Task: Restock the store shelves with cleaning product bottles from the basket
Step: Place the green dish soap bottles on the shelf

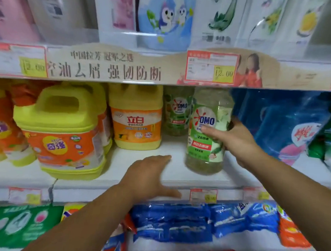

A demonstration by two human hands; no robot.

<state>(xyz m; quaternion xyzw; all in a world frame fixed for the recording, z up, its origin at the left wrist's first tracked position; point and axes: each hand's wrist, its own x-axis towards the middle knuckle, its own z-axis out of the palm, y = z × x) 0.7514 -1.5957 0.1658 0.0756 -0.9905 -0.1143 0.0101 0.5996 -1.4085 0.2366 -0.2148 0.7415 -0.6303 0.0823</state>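
omo bottle [201, 151] in curled fingers [212, 131] of right hand [237, 141], left hand [150, 173] flat on shelf [122, 167]; second bottle [177, 114], yellow jug [136, 116] leftward

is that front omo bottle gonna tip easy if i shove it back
Probably tippy: the front OMO bottle is tall and narrow, gripped mid-height by the right hand. Greenish liquid shows near top and bottom, so likely heavy.

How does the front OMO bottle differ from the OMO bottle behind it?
The front OMO bottle is gripped by the right hand; the rear OMO bottle stands untouched. The front one stands forward on the shelf, the rear one farther back and left. Both carry green labels with the red OMO logo.
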